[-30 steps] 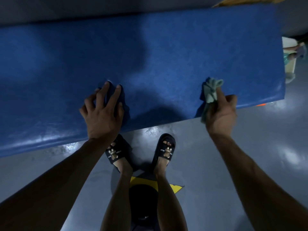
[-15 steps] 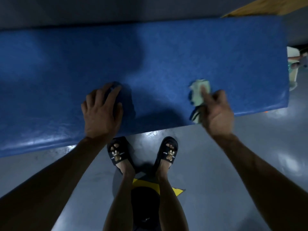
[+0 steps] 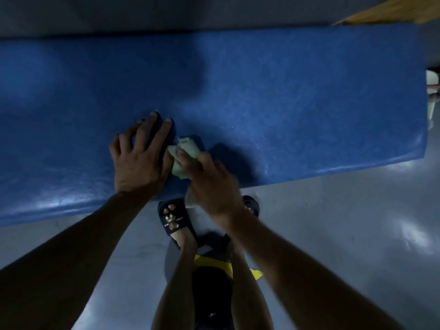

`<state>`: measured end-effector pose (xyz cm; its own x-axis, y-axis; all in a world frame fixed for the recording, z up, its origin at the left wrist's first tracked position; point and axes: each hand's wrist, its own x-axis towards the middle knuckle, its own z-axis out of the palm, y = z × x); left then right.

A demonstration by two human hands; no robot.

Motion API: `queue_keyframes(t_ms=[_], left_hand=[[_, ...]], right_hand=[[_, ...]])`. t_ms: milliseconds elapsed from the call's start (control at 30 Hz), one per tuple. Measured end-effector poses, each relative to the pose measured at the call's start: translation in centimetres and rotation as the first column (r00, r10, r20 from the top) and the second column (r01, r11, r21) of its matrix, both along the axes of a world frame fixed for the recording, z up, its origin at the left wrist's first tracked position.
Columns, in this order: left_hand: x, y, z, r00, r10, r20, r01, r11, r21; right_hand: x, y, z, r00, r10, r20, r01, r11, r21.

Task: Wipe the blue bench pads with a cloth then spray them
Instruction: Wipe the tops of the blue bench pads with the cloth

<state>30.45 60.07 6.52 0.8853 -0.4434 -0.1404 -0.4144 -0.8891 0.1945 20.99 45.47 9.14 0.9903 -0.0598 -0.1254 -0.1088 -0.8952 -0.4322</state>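
Left hand [image 3: 140,160] lies flat on the blue bench pad [image 3: 285,103], fingers straight and spread, gripping nothing, pressing down near the pad's near edge. Pad itself runs across the whole width of the view, its right end stopping short of the frame edge; this surface looks like smooth vinyl over foam, faintly glossy, likely slick under a dry cloth and soft enough to give under a palm. Just right of the left hand, touching or nearly touching its index side, sits the cloth [image 3: 184,156]: pale green, crumpled, thin and limp. Judged light and floppy, it will bunch rather than stay flat, so best taken as a wad under the fingers, pushed with the fingertips on top. Right hand [image 3: 209,184] does just that: fingers curled over the cloth and holding it against the pad, a loose tail hanging off the pad's near edge under the palm. Hand slightly blurred, so the exact finger placement cannot be read. Cloth lies between the two hands, on the pad, closer to the near edge than the far one. No spray bottle identifiable. Below the pad, grey floor [image 3: 345,222] and black slides [image 3: 172,216]. Wiping step looks under way; spraying not yet begun.
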Motion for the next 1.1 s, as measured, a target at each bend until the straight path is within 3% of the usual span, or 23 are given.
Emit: queue_keyframes(t_ms=[67, 100, 167, 267, 333, 433, 533, 633, 700, 733, 833, 933, 1000, 1033, 1100], left_hand=[[-0.1, -0.2, 0.1, 1.000, 0.008, -0.004, -0.008, 1.000, 0.010], [-0.1, -0.2, 0.1, 1.000, 0.009, -0.012, -0.008, 1.000, 0.013], [-0.1, -0.2, 0.2, 1.000, 0.010, -0.025, -0.010, 1.000, 0.011], [0.0, -0.2, 0.2, 0.999, 0.018, -0.038, -0.018, 1.000, 0.004], [0.1, -0.1, 0.2, 0.998, 0.019, -0.059, -0.018, 1.000, 0.003], [0.0, -0.2, 0.2, 0.998, 0.011, -0.055, -0.010, 1.000, 0.011], [0.1, -0.1, 0.1, 0.999, 0.006, -0.054, -0.005, 1.000, 0.014], [0.1, 0.0, 0.1, 0.997, -0.001, -0.072, 0.003, 1.000, 0.029], [0.2, -0.1, 0.1, 0.997, 0.017, -0.076, -0.015, 1.000, 0.025], [0.2, -0.2, 0.2, 0.997, 0.021, -0.079, -0.020, 1.000, 0.020], [0.2, -0.3, 0.1, 0.995, 0.028, -0.099, -0.026, 0.999, 0.018], [0.2, -0.3, 0.1, 0.994, 0.041, -0.103, -0.040, 0.999, 0.013], [0.2, -0.2, 0.0, 0.995, 0.037, -0.096, -0.036, 0.999, 0.018], [0.1, -0.2, 0.0, 0.995, 0.032, -0.091, -0.030, 0.999, 0.020], [0.2, -0.2, -0.1, 0.997, 0.020, -0.074, -0.018, 1.000, 0.017]], right_hand=[[0.1, -5.5, 0.0, 0.999, -0.040, -0.035, 0.039, 0.999, -0.014], [-0.4, -9.0, -0.1, 0.992, -0.084, -0.090, 0.078, 0.994, -0.076], [-1.6, -15.7, -0.2, 0.976, -0.213, -0.046, 0.196, 0.951, -0.237], [-2.9, -20.8, -0.2, 0.801, -0.596, 0.062, 0.589, 0.764, -0.265], [-2.3, -17.9, -0.9, 0.724, -0.685, 0.078, 0.682, 0.693, -0.235], [-1.3, -7.5, -2.2, 0.784, -0.618, 0.052, 0.619, 0.775, -0.127], [-1.7, 2.0, -1.4, 0.948, -0.317, 0.007, 0.317, 0.946, -0.067], [-2.2, 0.4, -0.8, 0.998, -0.020, 0.061, 0.023, 0.999, -0.044], [-1.8, -4.4, -0.5, 0.999, 0.053, -0.010, -0.053, 0.996, -0.066], [-2.0, -7.5, -0.7, 0.998, 0.037, -0.053, -0.043, 0.993, -0.114], [-2.8, -16.6, -0.6, 0.984, -0.177, 0.033, 0.177, 0.917, -0.357], [-2.4, -18.0, -1.2, 0.794, -0.600, 0.097, 0.598, 0.741, -0.306], [-0.6, -13.6, -2.1, 0.683, -0.716, 0.144, 0.723, 0.634, -0.273], [0.4, -10.7, -2.4, 0.692, -0.704, 0.158, 0.718, 0.648, -0.254], [2.0, -4.6, -2.2, 0.808, -0.568, 0.155, 0.589, 0.781, -0.210]])
